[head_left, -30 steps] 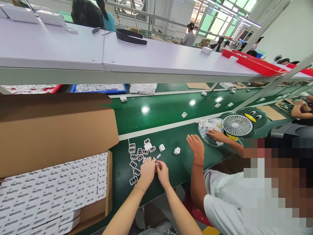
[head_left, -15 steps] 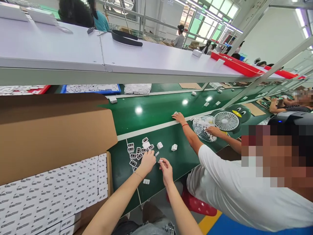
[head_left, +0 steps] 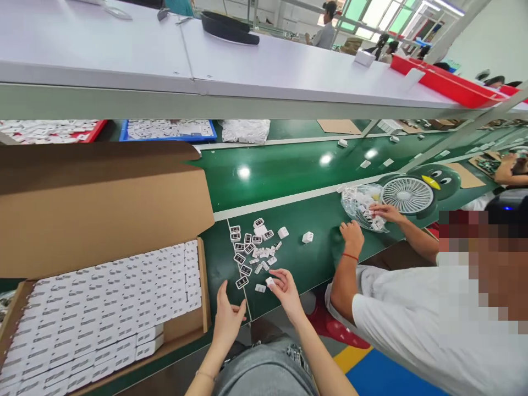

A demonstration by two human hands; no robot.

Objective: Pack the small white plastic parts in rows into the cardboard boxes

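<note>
My left hand (head_left: pixel 228 314) is above the near edge of the green table, fingers apart and holding nothing. To its right, my right hand (head_left: pixel 286 291) pinches a small white plastic piece (head_left: pixel 270 281) between thumb and fingertips. A flat white piece (head_left: pixel 260 287) lies on the table just left of that hand. Beyond both hands are several white-rimmed rectangular frames with dark centres (head_left: pixel 239 258), in a loose cluster. Small white plastic parts (head_left: pixel 264 253) are scattered beside them. Two white cube-like blocks (head_left: pixel 307 237) stand farther right.
An open cardboard box (head_left: pixel 205 286) packed with printed white boxes stands at left. On the right, a co-worker's hand (head_left: pixel 388 213) reaches into a clear plastic bag (head_left: pixel 355 203) near a penguin-shaped fan (head_left: pixel 408 195). A white shelf (head_left: pixel 289 66) spans above the green belt (head_left: pixel 284 165).
My left hand has drawn back from the small parts toward me and opened. My right hand still holds a white piece. The co-worker's other hand has moved from the belt edge back over the table.
</note>
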